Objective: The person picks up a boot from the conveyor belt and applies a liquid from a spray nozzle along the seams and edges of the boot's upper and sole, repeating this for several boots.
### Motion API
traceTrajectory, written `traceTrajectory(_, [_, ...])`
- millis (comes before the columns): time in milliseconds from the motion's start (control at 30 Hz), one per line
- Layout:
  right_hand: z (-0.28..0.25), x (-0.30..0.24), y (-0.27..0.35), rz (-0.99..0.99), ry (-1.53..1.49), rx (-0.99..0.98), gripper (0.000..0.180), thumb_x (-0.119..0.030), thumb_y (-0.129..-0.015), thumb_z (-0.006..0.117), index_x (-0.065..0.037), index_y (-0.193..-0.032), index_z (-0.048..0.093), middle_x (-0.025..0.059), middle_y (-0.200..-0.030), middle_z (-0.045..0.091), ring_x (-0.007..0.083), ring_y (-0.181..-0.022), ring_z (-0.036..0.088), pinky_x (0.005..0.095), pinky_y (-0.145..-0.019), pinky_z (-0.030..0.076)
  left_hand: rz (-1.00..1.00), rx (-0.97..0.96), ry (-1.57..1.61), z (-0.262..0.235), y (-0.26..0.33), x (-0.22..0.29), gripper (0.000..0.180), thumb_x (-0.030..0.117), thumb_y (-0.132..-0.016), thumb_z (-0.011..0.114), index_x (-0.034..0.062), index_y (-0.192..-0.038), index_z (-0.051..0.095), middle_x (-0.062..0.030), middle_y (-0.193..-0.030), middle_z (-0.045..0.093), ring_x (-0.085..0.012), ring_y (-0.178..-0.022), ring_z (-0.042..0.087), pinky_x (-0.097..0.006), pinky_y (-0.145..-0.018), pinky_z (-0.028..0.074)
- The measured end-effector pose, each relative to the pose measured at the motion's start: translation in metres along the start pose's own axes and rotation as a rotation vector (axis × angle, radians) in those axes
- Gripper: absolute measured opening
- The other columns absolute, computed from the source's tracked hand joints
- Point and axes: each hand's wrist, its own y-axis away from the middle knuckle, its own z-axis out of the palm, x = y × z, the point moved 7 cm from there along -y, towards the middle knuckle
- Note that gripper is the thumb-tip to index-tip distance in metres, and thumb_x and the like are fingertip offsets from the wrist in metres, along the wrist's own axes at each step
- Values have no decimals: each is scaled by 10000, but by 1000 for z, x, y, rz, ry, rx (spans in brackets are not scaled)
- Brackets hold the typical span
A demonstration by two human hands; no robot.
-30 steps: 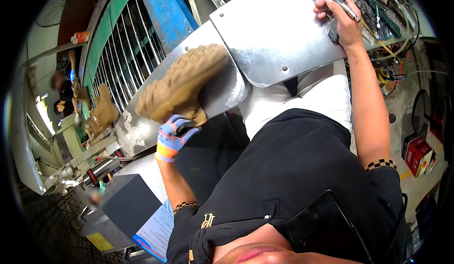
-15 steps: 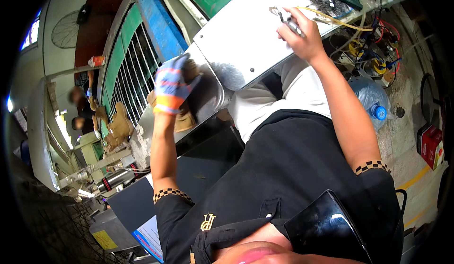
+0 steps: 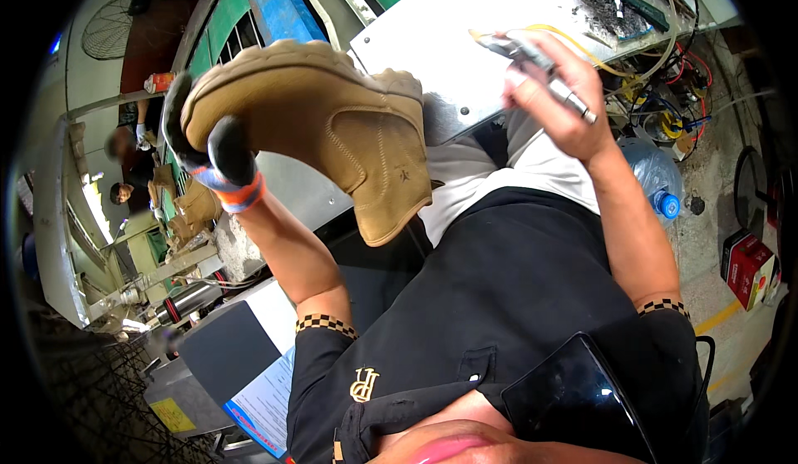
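My gloved left hand (image 3: 218, 169) pinches the boot (image 3: 320, 106) by its toe, thumb against the upper. Boot hangs in the air before the bench (image 3: 428, 40), shaft toward me. Bare right hand (image 3: 573, 90) curled round a metal tool (image 3: 540, 61), tip clear of the boot. Best, I judge: firm toe grip, tip turned away.

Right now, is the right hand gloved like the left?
No, the right hand is bare, while the left hand wears a glove and grips the boot.
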Motion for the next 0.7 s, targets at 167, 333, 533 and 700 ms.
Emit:
traceTrajectory(167, [48,-99,-37,-407,-102,-157,393,-32,-807,547,29,-1192,599,86,-924,615,114,-697,607,253,-665,487,-69,-137,-184,17,-20,6,653,316,-788,656,-81,-1284,508,-208,-1149,636,-287,-1048,625,-380,-956,477])
traceTrajectory(333, [87,-124,-78,-460,-256,-220,373,-38,-797,585,-8,-1168,617,65,-1022,666,95,-714,600,248,-647,478,-200,-132,98,20,-22,-21,620,100,-751,727,-41,-1310,498,-189,-1166,640,-263,-1056,637,-370,-960,499])
traceTrajectory(533, [104,-83,-100,-445,-315,-192,419,-103,-798,643,-15,-1198,560,101,-881,634,152,-698,618,268,-657,488,-295,-170,170,22,-30,-46,635,180,-765,724,-43,-1312,490,-181,-1180,635,-262,-1061,632,-373,-946,504])
traceTrajectory(700, [99,-70,-81,-361,-170,-96,378,-66,-814,582,-3,-1186,605,74,-1014,652,129,-813,614,264,-738,491,-293,-190,139,-2,-31,-72,719,333,-793,708,-47,-1347,452,-188,-1196,612,-290,-1079,618,-405,-940,504])
